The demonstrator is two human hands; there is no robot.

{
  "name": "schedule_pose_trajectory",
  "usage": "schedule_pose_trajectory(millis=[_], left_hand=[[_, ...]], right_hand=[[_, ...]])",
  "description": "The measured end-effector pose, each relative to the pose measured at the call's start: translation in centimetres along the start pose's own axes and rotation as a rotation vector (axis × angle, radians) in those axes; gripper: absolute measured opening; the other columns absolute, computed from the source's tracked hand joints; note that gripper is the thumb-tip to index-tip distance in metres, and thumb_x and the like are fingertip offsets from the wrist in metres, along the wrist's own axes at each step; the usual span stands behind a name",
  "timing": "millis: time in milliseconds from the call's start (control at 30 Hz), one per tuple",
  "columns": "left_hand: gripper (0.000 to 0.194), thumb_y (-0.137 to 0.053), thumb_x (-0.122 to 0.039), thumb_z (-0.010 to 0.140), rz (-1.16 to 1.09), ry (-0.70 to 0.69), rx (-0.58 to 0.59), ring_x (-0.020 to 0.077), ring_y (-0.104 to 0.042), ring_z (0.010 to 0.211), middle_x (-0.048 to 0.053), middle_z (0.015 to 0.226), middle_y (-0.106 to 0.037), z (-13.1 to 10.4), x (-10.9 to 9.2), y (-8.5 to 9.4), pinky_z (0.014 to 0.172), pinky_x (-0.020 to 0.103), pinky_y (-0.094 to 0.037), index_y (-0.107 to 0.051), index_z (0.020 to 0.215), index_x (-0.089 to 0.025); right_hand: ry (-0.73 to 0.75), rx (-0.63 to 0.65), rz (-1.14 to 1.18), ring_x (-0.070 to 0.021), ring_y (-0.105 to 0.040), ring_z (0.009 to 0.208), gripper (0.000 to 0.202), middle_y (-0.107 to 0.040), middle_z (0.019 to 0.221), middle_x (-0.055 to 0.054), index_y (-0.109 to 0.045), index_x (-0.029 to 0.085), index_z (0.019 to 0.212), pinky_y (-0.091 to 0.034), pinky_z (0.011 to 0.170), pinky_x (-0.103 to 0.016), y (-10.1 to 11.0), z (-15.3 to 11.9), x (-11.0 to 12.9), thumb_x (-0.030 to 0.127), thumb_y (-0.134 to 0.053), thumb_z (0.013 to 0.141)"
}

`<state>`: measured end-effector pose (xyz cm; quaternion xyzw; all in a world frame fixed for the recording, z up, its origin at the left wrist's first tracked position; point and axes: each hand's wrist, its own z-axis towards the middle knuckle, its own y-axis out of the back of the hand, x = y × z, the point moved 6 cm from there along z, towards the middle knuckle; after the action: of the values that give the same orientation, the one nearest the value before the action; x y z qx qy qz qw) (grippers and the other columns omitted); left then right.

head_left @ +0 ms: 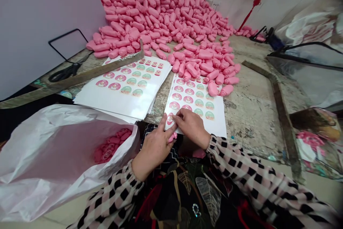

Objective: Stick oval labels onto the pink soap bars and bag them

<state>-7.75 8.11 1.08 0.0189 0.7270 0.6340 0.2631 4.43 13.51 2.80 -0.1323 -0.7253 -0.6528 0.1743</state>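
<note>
My left hand point(155, 145) is closed around a small pink plastic bottle point(173, 137), of which only an end shows past the fingers. Its index finger reaches forward to the edge of the right sticker sheet point(218, 126). Bent over the same sheet, my right hand point(193, 126) has thumb and forefinger together at a pink oval sticker point(169, 119) in the near left corner. That sticker looks turned compared with the others; I cannot tell how far it is lifted. Rows of pink and green stickers cover the sheet, and several bottles lie on its far end.
A big heap of pink bottles point(160, 11) fills the table's back. Left are a stack of sticker sheets point(118, 105), a metal strip point(88, 75) and black scissors point(66, 71). A white bag point(53, 143) holding labelled pink bottles point(112, 145) hangs open near left. Another strip point(281, 107) edges the right.
</note>
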Motion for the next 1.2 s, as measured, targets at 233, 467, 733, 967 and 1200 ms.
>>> schedule_pose_trajectory(millis=[233,467,733,967,1200], left_hand=[[0.056,-0.05,-0.03,0.084,0.016,0.013,-0.001,0.0294,-0.061,0.099,0.008,0.152,-0.012,-0.1,0.0,0.1,0.076,0.042,-0.05,-0.033,0.136,-0.039],[0.05,-0.051,-0.032,0.084,-0.067,0.027,0.003,0.0313,-0.06,0.102,0.008,0.152,-0.009,0.1,0.2,0.2,0.079,0.044,-0.049,-0.04,0.132,-0.038],[0.042,-0.057,-0.038,0.081,-0.515,0.073,-0.223,0.025,-0.041,0.124,0.007,0.141,-0.034,-1.6,1.8,2.2,0.102,0.039,-0.034,-0.054,0.122,-0.029],[0.039,-0.046,-0.05,0.085,-1.985,0.477,-0.101,0.0102,-0.053,0.055,0.002,0.07,-0.056,0.4,0.3,2.5,0.05,0.022,-0.046,-0.06,0.097,-0.016],[0.035,-0.04,-0.045,0.089,-2.221,0.419,0.184,0.0108,-0.055,0.057,0.001,0.07,-0.057,4.1,-4.2,2.4,0.048,0.023,-0.047,-0.059,0.095,-0.016]], right_hand=[[0.075,-0.003,-0.169,-0.0154,-0.054,0.068,0.016,-0.064,0.077,0.0,-0.061,0.023,0.075,-0.022,0.052,-0.027,1.6,1.1,1.9,0.036,-0.053,0.079],[0.186,-0.161,-0.137,-0.0136,-0.052,0.068,0.018,-0.062,0.077,0.001,-0.061,0.023,0.071,-0.022,0.053,-0.027,4.2,0.8,3.9,0.037,-0.053,0.079],[0.005,-0.103,0.357,-0.0109,-0.047,0.058,0.026,-0.059,0.065,0.002,-0.062,0.021,0.07,-0.029,0.053,-0.025,4.5,1.0,-1.4,0.046,-0.062,0.072],[0.021,-0.065,0.91,-0.0111,-0.049,0.061,0.026,-0.059,0.066,0.001,-0.059,0.018,0.069,-0.04,0.058,-0.026,5.5,-2.2,-0.8,0.042,-0.07,0.067],[0.08,-0.076,0.916,-0.0103,-0.05,0.062,0.021,-0.059,0.066,0.002,-0.061,0.018,0.068,-0.041,0.058,-0.024,7.5,-3.8,-0.1,0.036,-0.071,0.068]])
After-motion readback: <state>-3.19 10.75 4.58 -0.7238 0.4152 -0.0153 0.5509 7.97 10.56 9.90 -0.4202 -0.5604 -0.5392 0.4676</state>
